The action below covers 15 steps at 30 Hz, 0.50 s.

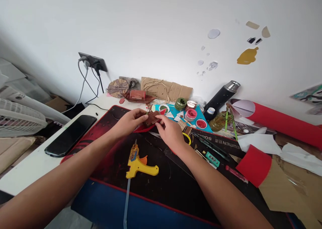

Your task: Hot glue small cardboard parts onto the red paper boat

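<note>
Between my two hands is a small model boat [151,119] with a brown top and a red, pointed hull. My left hand [128,122] grips its left side, fingers curled and thumb on top. On the right side, my right hand [169,131] pinches it between thumb and fingers. Parts of the boat are hidden behind the fingers. Below the hands a yellow glue gun [141,167] lies on the dark desk mat [110,162], a glue stick [127,198] running out of its rear. Another brown model boat [138,96] stands behind, near the wall.
Open paint jars [190,114] sit on blue card [206,116] behind my right hand. Further right are a black flask [222,95], a red paper roll [281,120] and cardboard scraps [284,188]. A phone [70,135] lies left; a power cable [100,107] crosses the white table.
</note>
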### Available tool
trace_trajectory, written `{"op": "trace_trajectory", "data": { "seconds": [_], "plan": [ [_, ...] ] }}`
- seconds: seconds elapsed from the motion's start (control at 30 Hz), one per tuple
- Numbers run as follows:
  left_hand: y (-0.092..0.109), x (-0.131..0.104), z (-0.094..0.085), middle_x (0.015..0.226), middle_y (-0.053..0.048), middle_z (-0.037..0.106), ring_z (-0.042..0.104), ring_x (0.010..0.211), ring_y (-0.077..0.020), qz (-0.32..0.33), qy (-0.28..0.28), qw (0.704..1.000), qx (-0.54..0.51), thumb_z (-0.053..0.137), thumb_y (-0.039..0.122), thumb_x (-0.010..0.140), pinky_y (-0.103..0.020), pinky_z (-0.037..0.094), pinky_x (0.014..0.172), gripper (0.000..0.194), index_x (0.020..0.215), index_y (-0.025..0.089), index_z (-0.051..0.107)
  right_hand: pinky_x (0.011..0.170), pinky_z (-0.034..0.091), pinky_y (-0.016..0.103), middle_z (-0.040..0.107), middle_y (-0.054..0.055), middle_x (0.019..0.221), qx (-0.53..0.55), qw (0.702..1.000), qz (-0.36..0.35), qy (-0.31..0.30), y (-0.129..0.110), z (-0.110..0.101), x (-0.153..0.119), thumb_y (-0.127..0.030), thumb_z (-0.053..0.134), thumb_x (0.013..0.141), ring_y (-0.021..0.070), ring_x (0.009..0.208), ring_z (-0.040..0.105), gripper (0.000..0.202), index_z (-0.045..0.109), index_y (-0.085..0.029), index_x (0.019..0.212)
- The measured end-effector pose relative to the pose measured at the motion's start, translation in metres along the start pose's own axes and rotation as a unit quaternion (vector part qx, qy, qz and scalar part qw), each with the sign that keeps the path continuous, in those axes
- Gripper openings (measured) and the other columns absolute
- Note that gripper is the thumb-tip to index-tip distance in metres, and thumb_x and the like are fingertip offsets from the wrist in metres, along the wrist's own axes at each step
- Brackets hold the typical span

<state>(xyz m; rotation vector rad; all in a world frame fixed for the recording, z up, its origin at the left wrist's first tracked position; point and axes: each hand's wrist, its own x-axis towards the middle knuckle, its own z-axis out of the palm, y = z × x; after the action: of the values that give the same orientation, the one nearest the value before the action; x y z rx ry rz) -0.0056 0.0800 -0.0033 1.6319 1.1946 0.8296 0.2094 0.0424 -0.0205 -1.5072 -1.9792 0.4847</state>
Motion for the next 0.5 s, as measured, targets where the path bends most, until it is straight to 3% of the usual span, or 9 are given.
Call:
{"op": "trace_trajectory", "data": {
  "seconds": [0.23,0.33,0.4,0.5],
  "plan": [
    [0.004,0.023,0.023,0.101,-0.007,0.078,0.072,0.094,-0.0259,0.030,-0.071,0.996,-0.043,0.072,0.068,0.083,-0.038,0.056,0.086,0.054,0.105,0.019,0.070,0.089,0.054,0.038,0.083,0.008,0.103,-0.015,0.999,0.012,0.035,0.013,-0.009,-0.015,-0.024,0.066,0.103,0.0284,0.097,0.078,0.028,0.074,-0.025,0.130],
    [0.008,0.023,0.023,0.103,-0.008,0.079,0.073,0.097,-0.0278,0.032,-0.078,0.996,-0.028,0.072,0.069,0.082,-0.040,0.056,0.090,0.055,0.104,0.018,0.073,0.087,0.053,0.037,0.083,0.008,0.102,-0.028,0.999,0.016,0.040,0.015,-0.012,-0.021,-0.024,0.066,0.103,0.0284,0.096,0.077,0.028,0.074,-0.024,0.129],
    [0.010,0.015,0.014,0.107,-0.009,0.081,0.074,0.100,-0.0292,0.032,-0.049,0.998,0.010,0.070,0.069,0.084,-0.040,0.055,0.092,0.056,0.106,0.019,0.075,0.085,0.053,0.036,0.083,0.007,0.102,-0.031,0.999,0.013,0.038,0.016,-0.012,-0.023,-0.024,0.066,0.103,0.0279,0.095,0.077,0.027,0.074,-0.025,0.129],
    [0.010,-0.009,-0.004,0.107,-0.007,0.082,0.073,0.096,-0.0292,0.014,0.036,0.993,0.114,0.067,0.070,0.087,-0.039,0.054,0.088,0.054,0.107,0.021,0.077,0.082,0.052,0.035,0.082,0.006,0.097,-0.029,0.999,0.014,0.031,0.018,-0.011,-0.024,-0.027,0.066,0.104,0.0268,0.090,0.077,0.028,0.074,-0.026,0.130]
  ]
}}
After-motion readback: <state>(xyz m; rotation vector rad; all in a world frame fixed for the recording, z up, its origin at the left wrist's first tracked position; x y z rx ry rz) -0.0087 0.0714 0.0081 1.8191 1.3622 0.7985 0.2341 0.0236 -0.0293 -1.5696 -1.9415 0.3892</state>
